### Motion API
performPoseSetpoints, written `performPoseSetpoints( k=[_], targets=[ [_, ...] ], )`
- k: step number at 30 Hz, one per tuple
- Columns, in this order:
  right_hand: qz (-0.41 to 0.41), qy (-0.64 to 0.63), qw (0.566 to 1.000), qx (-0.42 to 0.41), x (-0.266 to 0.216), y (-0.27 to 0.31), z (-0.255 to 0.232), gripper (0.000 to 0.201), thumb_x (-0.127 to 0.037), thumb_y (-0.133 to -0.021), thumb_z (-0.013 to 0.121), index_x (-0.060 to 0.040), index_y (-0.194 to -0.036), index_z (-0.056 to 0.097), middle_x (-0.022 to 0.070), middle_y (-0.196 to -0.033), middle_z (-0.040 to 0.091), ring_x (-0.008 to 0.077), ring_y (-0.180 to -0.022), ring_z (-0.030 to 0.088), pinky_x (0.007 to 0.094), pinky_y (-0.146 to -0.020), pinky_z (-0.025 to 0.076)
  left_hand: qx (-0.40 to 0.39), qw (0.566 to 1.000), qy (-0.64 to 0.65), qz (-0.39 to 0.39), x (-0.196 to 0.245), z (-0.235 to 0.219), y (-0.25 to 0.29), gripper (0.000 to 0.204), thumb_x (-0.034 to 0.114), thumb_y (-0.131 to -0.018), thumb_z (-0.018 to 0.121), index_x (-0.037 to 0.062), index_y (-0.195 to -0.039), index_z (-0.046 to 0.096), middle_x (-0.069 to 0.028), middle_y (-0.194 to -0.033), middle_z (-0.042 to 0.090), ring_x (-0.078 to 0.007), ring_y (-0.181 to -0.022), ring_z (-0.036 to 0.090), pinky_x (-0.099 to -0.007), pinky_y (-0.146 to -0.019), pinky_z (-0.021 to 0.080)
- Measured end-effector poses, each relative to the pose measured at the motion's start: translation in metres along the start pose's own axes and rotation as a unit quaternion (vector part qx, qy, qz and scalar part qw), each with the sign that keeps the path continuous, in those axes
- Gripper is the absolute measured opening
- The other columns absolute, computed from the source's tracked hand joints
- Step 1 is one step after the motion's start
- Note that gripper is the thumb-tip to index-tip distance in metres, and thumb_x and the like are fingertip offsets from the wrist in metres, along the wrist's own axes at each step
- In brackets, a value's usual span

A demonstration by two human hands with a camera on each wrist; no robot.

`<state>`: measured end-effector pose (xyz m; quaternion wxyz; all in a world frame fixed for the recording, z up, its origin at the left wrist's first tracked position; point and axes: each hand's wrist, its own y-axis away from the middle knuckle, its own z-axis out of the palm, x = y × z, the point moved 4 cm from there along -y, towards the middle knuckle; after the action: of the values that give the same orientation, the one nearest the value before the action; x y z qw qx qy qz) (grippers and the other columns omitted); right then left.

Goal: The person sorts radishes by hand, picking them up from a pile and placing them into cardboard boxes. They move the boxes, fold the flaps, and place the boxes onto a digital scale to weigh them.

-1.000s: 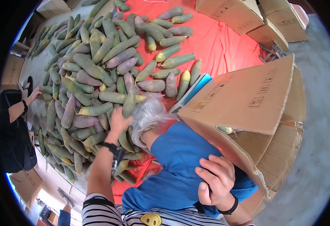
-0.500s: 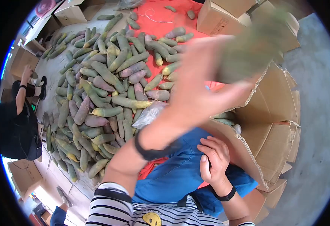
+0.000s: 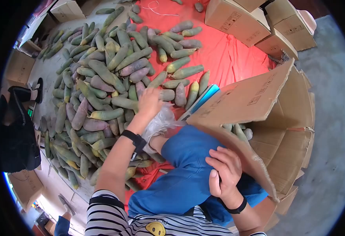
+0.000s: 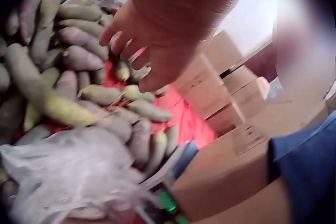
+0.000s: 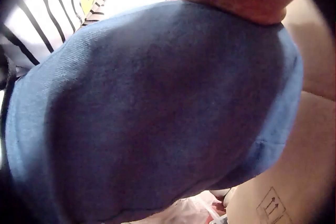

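My left hand (image 3: pixel 149 103) reaches over the near right of a large pile of green and purplish radishes (image 3: pixel 101 82). Its fingers are spread and hold nothing in the left wrist view (image 4: pixel 157 35), with radishes (image 4: pixel 149 111) just beyond the fingertips. Below that hand lies a crumpled clear plastic bag (image 3: pixel 162 120) around my lower leg. My right hand (image 3: pixel 225 173) rests by the knee of my blue trousers (image 3: pixel 180 169), fingers loosely bent and empty. To its right stands an open cardboard box (image 3: pixel 290 122) with a few radishes (image 3: pixel 241 134) showing inside.
Under the radishes on the right spreads a red sheet (image 3: pixel 235 59). A blue-edged flat object (image 3: pixel 206 98) sits beside the box; a green lit display (image 4: pixel 168 200) shows near it. More cardboard boxes (image 3: pixel 239 19) stand at the back. Another person (image 3: pixel 21 129) is at far left.
My left hand lifted a green radish from the pile, carried it right toward the open box, and is now back over the pile without it. The right hand stays by the knee.
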<state>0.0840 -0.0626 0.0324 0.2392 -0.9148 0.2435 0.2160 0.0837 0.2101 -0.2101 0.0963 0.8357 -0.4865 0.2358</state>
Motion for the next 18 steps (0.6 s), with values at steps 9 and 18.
performPoseSetpoints(
  k=[9,18],
  targets=[
    [0.008,0.002,1.0,-0.012,0.002,-0.001,0.003,0.027,-0.017,-0.074,0.057,-0.0069,-0.093,0.073,0.0106,-0.103,0.07,0.031,-0.098,0.064,0.0423,-0.084,0.05,-0.161,0.963,-0.216,0.01,-0.108,0.112,0.036,0.034,0.016,-0.089,0.053,0.0113,-0.123,0.059,-0.0084,-0.118,0.057,-0.0256,-0.115,0.051,-0.0496,-0.094,0.04],
    [0.005,0.001,1.0,-0.004,-0.001,-0.001,0.004,0.026,-0.017,-0.074,0.058,-0.0065,-0.093,0.073,0.0106,-0.103,0.07,0.0307,-0.1,0.063,0.0433,-0.086,0.049,-0.2,0.956,-0.209,0.044,-0.099,0.081,0.084,0.033,0.01,-0.081,0.058,0.0119,-0.113,0.065,-0.0103,-0.113,0.056,-0.0286,-0.112,0.051,-0.0462,-0.09,0.045]
  ],
)
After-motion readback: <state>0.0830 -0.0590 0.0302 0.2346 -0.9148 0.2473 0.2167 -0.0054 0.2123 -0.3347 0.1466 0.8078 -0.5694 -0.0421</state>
